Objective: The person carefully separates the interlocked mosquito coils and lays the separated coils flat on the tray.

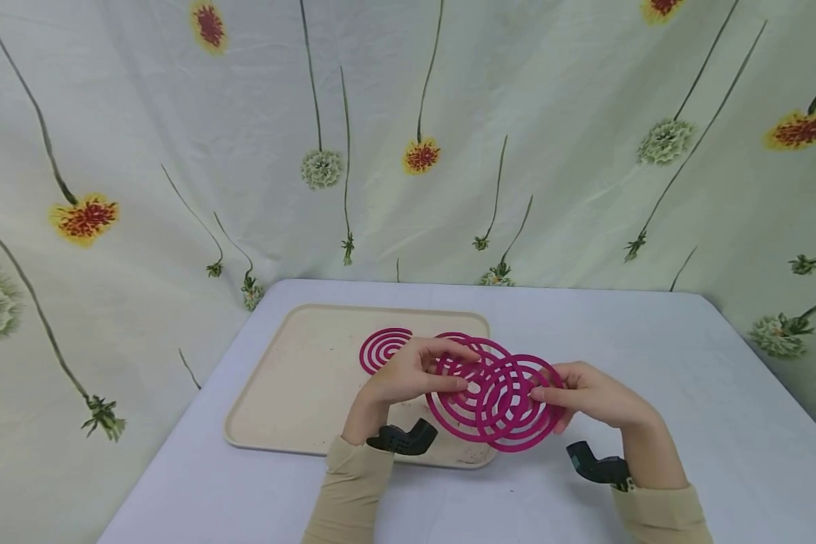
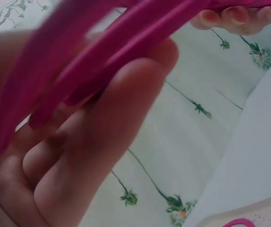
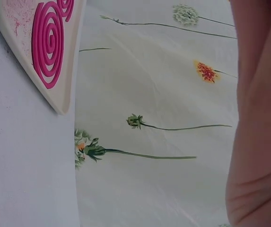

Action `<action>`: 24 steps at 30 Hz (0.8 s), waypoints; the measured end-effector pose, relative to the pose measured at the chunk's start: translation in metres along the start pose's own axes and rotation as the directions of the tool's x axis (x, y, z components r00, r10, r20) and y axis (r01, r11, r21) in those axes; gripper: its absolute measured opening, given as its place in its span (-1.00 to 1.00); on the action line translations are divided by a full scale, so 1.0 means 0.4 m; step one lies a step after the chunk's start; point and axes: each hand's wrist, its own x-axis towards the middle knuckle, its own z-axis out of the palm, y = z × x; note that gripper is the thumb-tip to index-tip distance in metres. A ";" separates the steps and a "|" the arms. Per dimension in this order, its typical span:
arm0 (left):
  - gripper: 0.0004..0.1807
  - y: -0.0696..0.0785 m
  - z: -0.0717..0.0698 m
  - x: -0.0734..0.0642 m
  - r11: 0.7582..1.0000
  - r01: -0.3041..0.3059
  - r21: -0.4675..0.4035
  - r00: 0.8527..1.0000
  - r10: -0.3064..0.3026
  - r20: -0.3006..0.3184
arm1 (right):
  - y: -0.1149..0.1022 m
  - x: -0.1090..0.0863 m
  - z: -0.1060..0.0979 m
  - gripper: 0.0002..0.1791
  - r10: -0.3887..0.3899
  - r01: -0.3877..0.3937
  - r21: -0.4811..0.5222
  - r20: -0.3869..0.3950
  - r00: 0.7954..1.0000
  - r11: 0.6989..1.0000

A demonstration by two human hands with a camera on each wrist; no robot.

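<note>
In the head view, taking the held pair as the dial's centre, the left hand [image 1: 421, 370] pinches one magenta coil [image 1: 459, 414] from 10 o'clock and the right hand [image 1: 591, 393] pinches the overlapping second coil [image 1: 520, 425] from 3 o'clock, above the right end of a beige tray [image 1: 299, 385]. On it a flat coil [image 1: 384, 347] at 10 o'clock is partly blocked by the left hand, another [image 3: 48, 45] at 11 by the held pair; flower-printed cloth [image 1: 381, 219] hangs at 12.
</note>
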 end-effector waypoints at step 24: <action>-0.63 -0.023 0.129 0.072 0.977 -0.209 0.041 0.727 0.184 -0.662 | -0.019 0.067 0.090 -0.67 -0.013 0.068 0.047 -0.726 0.687 0.997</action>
